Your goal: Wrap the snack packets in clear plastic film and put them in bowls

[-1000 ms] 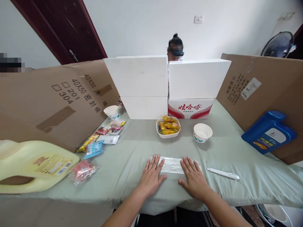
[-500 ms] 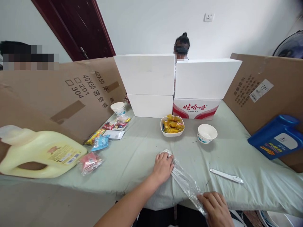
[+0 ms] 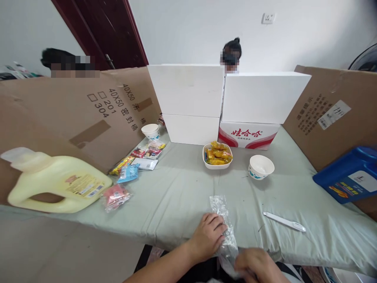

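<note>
A clear crinkled plastic bag [image 3: 221,220] lies lengthwise over the near edge of the green-covered table [image 3: 176,196]. My left hand [image 3: 208,236] has its fingers curled on the bag's middle. My right hand [image 3: 255,266], blurred at the bottom of the view, grips the bag's near end below the table edge. Beyond the bag stand a white bowl of yellow-wrapped snacks [image 3: 217,156] and an empty paper bowl [image 3: 260,166].
A white plastic tool [image 3: 284,221] lies right of the bag. Several snack packets [image 3: 126,173] and a yellow jug [image 3: 55,184] lie left, a blue jug [image 3: 350,175] right. Cardboard sheets and white boxes [image 3: 188,102] wall the table; people sit behind them.
Both hands lay flat on the bag, which lay crosswise. They then gripped it, turned it lengthwise and drew it toward me over the table edge.
</note>
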The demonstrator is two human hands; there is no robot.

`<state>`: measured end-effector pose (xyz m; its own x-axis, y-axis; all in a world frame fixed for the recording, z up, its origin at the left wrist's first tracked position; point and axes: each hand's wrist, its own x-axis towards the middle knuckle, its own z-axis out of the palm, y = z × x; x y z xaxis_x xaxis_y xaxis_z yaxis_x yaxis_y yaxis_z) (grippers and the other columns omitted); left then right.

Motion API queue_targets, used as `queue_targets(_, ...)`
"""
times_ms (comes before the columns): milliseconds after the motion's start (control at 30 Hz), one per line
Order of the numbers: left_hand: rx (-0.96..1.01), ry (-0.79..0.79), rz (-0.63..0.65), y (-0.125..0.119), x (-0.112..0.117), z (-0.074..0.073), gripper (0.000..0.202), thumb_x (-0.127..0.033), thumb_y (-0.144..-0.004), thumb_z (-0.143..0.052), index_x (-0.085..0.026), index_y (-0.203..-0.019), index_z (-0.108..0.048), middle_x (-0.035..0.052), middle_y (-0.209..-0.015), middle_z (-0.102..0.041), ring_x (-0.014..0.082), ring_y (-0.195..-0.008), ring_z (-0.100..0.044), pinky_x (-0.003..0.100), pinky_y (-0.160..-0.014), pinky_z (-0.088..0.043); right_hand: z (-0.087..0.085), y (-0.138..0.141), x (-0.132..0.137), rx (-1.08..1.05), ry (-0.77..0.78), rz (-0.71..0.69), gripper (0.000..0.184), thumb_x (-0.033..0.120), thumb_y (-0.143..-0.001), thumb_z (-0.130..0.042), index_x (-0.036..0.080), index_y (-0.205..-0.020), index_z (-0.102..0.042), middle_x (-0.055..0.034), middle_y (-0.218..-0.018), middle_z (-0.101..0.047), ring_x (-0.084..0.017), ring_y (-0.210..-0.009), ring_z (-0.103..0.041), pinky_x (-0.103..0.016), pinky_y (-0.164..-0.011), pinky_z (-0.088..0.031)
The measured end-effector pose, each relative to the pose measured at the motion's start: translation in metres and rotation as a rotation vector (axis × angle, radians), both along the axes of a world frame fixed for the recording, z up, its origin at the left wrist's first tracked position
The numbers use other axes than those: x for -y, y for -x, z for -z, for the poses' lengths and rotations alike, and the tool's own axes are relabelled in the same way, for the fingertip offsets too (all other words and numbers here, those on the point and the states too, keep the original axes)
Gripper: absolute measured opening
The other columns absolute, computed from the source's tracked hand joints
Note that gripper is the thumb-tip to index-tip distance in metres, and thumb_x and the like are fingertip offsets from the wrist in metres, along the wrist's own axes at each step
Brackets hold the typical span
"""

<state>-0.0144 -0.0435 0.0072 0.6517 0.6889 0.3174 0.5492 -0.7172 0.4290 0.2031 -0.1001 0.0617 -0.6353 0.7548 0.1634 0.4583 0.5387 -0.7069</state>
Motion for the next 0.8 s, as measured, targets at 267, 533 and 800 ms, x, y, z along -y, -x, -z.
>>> queue_targets(267,0.315,0.149,-0.015,0.019,-0.003,0.007,0.041,-0.009,-0.089,-0.034,-0.019,-0.126,-0.047,0.0132,-0.122,-0.059,0.0245,-0.115,-0.055,0.044,-0.098,-0.046,0.027,0.046,-0.101,0.084,0.183,0.452,0.018,0.029,-0.087,-0.046,0.020,-0.094,-0.060,0.0001,-0.075,-0.067,-0.014,-0.068,-0.061,-0.023,-0.065,-0.043)
queue_targets(533,0.447,0.230,-0.124,0.017,0.001,0.007,0.031,-0.010,-0.091,-0.034,-0.018,-0.119,-0.045,0.0111,-0.105,-0.058,0.0198,-0.094,-0.056,0.037,-0.086,-0.051,0.040,0.058,-0.113,0.293,0.104,0.578,0.018,0.028,-0.089,-0.045,0.020,-0.094,-0.060,-0.0036,-0.083,-0.070,-0.017,-0.075,-0.064,-0.024,-0.065,-0.037)
queue_targets(800,0.148,0.000,-0.100,0.014,-0.035,-0.011,0.014,-0.020,-0.091,-0.047,-0.018,-0.098,-0.059,0.0097,-0.108,-0.060,0.0243,-0.108,-0.053,0.043,-0.096,-0.043,0.040,0.067,-0.113,0.434,0.055,0.573,0.021,0.029,-0.093,-0.044,0.019,-0.105,-0.058,-0.0058,-0.089,-0.071,-0.020,-0.081,-0.066,-0.027,-0.066,-0.039)
